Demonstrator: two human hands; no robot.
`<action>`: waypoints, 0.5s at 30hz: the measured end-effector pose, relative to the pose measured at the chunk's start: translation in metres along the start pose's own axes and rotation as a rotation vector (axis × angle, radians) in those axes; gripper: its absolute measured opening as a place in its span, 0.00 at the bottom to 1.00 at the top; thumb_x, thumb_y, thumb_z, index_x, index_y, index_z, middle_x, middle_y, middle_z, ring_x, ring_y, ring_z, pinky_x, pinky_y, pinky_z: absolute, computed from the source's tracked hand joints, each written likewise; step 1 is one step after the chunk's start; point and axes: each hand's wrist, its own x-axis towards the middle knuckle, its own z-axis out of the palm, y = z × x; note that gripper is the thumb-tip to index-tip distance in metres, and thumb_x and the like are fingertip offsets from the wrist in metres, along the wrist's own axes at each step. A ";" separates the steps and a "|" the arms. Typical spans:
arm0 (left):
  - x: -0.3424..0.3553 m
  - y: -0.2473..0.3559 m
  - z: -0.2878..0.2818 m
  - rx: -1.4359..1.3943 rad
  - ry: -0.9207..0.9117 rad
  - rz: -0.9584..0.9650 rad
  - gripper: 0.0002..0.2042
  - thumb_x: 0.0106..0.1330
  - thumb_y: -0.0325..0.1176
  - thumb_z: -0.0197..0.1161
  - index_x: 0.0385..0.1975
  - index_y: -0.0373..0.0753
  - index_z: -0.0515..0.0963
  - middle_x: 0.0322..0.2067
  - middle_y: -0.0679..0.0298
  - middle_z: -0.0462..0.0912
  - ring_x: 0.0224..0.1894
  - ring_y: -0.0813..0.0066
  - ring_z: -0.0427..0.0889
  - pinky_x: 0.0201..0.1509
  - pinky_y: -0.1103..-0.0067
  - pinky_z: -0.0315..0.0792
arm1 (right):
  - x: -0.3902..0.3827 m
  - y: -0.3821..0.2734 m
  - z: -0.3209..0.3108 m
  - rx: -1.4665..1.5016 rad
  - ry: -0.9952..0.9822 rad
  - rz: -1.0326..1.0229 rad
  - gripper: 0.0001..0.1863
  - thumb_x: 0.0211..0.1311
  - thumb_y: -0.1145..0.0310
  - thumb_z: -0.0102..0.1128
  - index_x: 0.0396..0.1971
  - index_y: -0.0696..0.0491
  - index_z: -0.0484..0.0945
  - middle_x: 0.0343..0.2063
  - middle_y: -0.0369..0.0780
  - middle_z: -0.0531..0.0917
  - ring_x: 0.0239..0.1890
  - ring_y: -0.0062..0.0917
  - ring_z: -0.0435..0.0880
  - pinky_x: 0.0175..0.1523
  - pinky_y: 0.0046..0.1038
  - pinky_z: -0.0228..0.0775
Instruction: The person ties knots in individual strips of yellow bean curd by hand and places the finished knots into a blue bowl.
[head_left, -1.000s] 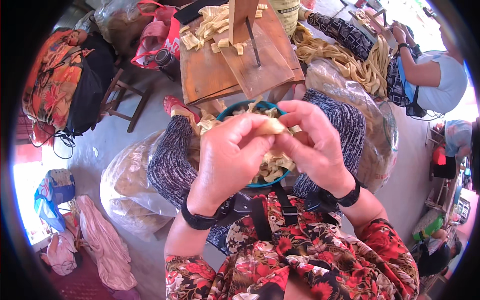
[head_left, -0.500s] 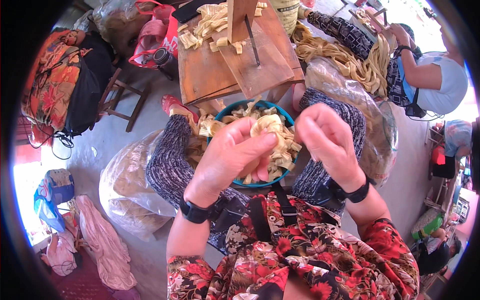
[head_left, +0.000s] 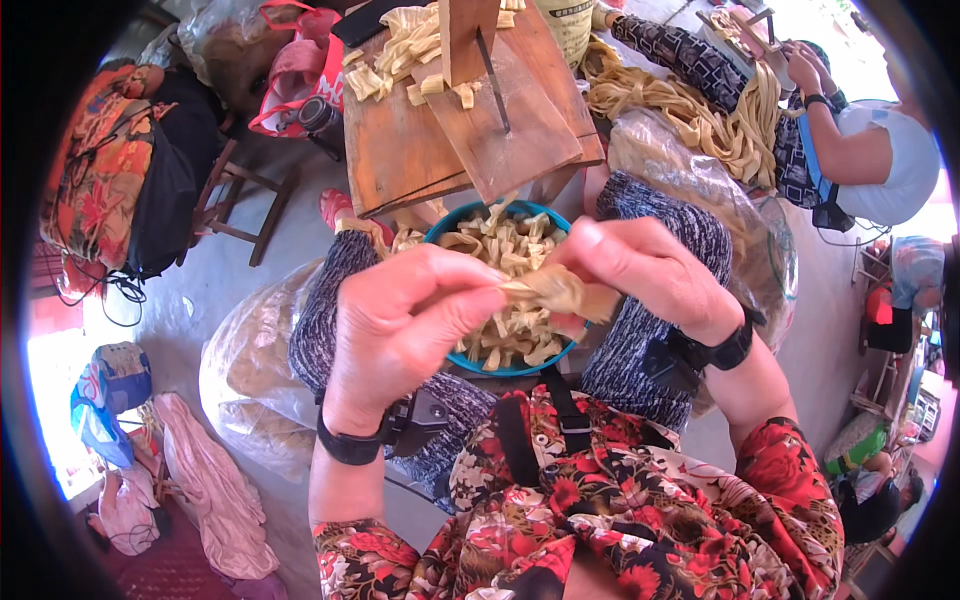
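I see the left hand (head_left: pixel 395 320) and right hand (head_left: pixel 660 275) pinching a twisted yellowish strip (head_left: pixel 545 290) over the blue basin (head_left: pixel 520 371).

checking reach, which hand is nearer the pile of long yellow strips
Right. The right hand is below the pile of long yellow strips in the picture, apart from it; the left hand is farther off, below it and well to the left.

A red floral top (head_left: pixel 640 490) goes with black wristbands (head_left: pixel 346 442) and flecked trousers (head_left: pixel 640 350).
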 end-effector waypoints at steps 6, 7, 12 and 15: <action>0.006 -0.003 -0.008 0.327 -0.021 0.327 0.06 0.49 0.25 0.66 0.28 0.39 0.79 0.20 0.63 0.78 0.20 0.75 0.76 0.23 0.82 0.67 | 0.006 0.000 -0.004 0.284 -0.370 0.284 0.18 0.65 0.57 0.43 0.31 0.58 0.72 0.15 0.32 0.71 0.16 0.15 0.74 0.21 0.16 0.65; 0.010 -0.007 -0.008 0.279 0.019 0.223 0.06 0.49 0.25 0.66 0.28 0.38 0.79 0.20 0.63 0.78 0.20 0.76 0.76 0.23 0.82 0.67 | 0.004 -0.004 -0.009 0.232 -0.297 0.323 0.19 0.65 0.55 0.43 0.29 0.57 0.72 0.16 0.30 0.69 0.16 0.13 0.73 0.21 0.15 0.64; 0.051 -0.008 -0.003 0.142 0.156 -0.216 0.06 0.55 0.30 0.63 0.27 0.35 0.78 0.19 0.67 0.78 0.21 0.85 0.73 0.25 0.85 0.67 | 0.034 -0.010 -0.028 -0.046 0.072 0.000 0.17 0.63 0.55 0.47 0.28 0.55 0.72 0.17 0.28 0.68 0.19 0.11 0.71 0.22 0.15 0.62; 0.086 -0.015 -0.005 0.288 0.225 -0.219 0.08 0.56 0.33 0.62 0.26 0.34 0.77 0.17 0.67 0.77 0.20 0.85 0.72 0.24 0.84 0.66 | 0.069 -0.003 -0.044 -0.551 0.350 -0.209 0.15 0.60 0.58 0.52 0.26 0.55 0.72 0.14 0.33 0.71 0.18 0.19 0.74 0.24 0.22 0.66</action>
